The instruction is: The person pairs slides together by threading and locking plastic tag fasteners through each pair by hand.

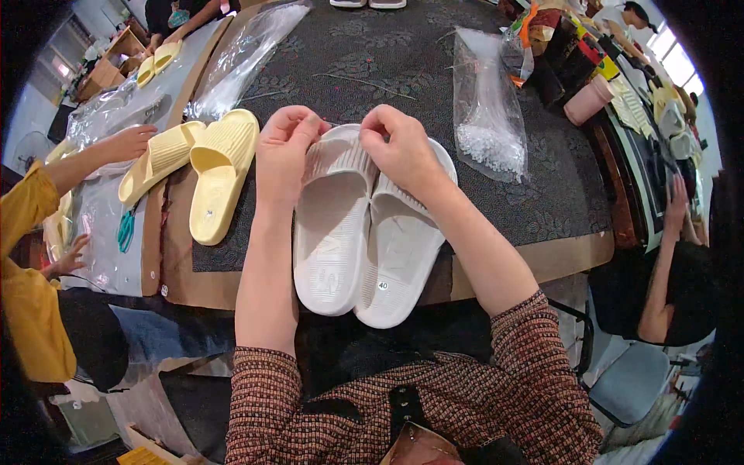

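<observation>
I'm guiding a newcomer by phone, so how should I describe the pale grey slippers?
Start at the dark patterned mat and come to its near edge. There, the person's left hand and right hand are at the toe ends of two pale grey slippers side by side. Their colour sets them apart from the yellow slippers to their left.

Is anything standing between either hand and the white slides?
Nothing visible: the left hand and right hand are at the toe end of the white slides. Yellow slides lie to the left and a clear plastic bag to the right, neither in between.
</observation>
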A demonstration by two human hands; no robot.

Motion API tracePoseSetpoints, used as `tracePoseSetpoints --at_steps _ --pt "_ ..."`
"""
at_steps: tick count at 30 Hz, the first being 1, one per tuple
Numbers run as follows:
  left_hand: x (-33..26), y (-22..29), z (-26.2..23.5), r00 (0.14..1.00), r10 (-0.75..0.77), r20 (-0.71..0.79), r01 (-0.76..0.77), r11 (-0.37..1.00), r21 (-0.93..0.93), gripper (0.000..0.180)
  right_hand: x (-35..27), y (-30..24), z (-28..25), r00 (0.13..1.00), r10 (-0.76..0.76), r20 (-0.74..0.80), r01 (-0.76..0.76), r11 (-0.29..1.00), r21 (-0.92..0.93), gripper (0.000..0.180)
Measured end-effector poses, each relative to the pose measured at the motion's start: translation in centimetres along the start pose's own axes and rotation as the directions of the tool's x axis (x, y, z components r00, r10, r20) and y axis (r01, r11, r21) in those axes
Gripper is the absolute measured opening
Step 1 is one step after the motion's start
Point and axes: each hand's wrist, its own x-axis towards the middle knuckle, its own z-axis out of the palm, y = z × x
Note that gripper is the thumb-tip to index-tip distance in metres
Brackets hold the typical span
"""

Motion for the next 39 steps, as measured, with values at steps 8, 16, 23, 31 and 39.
tracePoseSetpoints --at_steps 8,16,23,31,39 --pt "0.5 -0.2 -0.4 0.999 -0.005 0.05 0.008 0.998 -0.066 0.007 0.1 0.3 -0.3 0.998 0.064 0.016 -0.065 0.997 0.037 0.011" --pt "0.5 0.1 -0.3 0.977 -0.055 0.206 0.087 0.985 -0.149 0.004 0.1 0.4 -0.3 0.996 0.01 0.085 -0.02 0.993 0.12 0.01" --pt "0.7 -0.3 -0.7 0.971 -0.102 0.214 0.132 0.982 -0.133 0.006 0.1 0.0 -0.4 0.995 0.029 0.093 -0.037 0.996 0.084 0.011" --pt "0.3 0.0 0.2 0.968 -0.1 0.229 0.131 0.984 -0.123 0.013 0.1 0.4 -0.3 0.995 0.024 0.101 -0.036 0.992 0.12 0.012" --pt "0.0 0.0 0.1 0.958 -0.14 0.251 0.114 0.987 0.116 0.013 0.1 0.3 0.2 0.995 -0.009 0.103 -0.002 0.994 0.113 0.012"
